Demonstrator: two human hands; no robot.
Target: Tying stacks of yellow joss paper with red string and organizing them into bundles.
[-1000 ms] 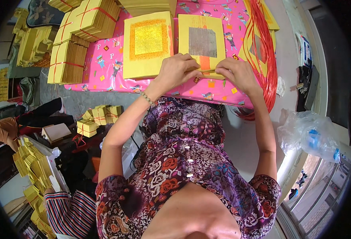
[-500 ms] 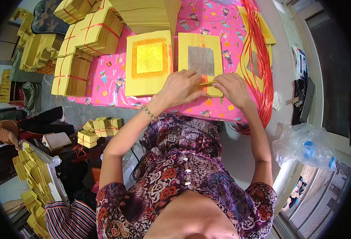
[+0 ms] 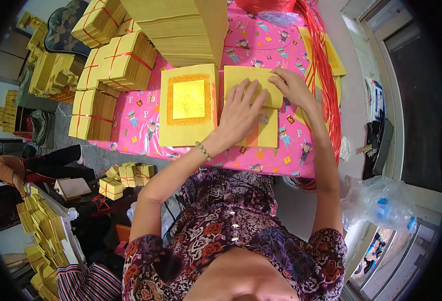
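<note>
in the head view, the only one we had, we found the folded yellow sheet (image 3: 236, 73) on top of a yellow pile (image 3: 267, 136), which lay on the pink table cover (image 3: 145, 114); the rounded fold was toward our body and the loose edge away from us. our left hand (image 3: 239, 115) lay palm down over the sheet, its fingers spread apart and wrapped round nothing. our right hand (image 3: 295, 89) was at the far right corner, thumb and forefinger near each other; we could not tell whether they were clamped on the paper. to do this fold well, we judged, the left palm needed to bear down evenly so the layers did not slide, while the right fingers squared the loose edge before any hard crease. the fold looked bowed at its right end, so a stroke from the middle outward seemed best. we also did well to keep clear of the gold-squared stack (image 3: 189, 100) just beside us on the left and the red strands (image 3: 334, 103) on the right.
</note>
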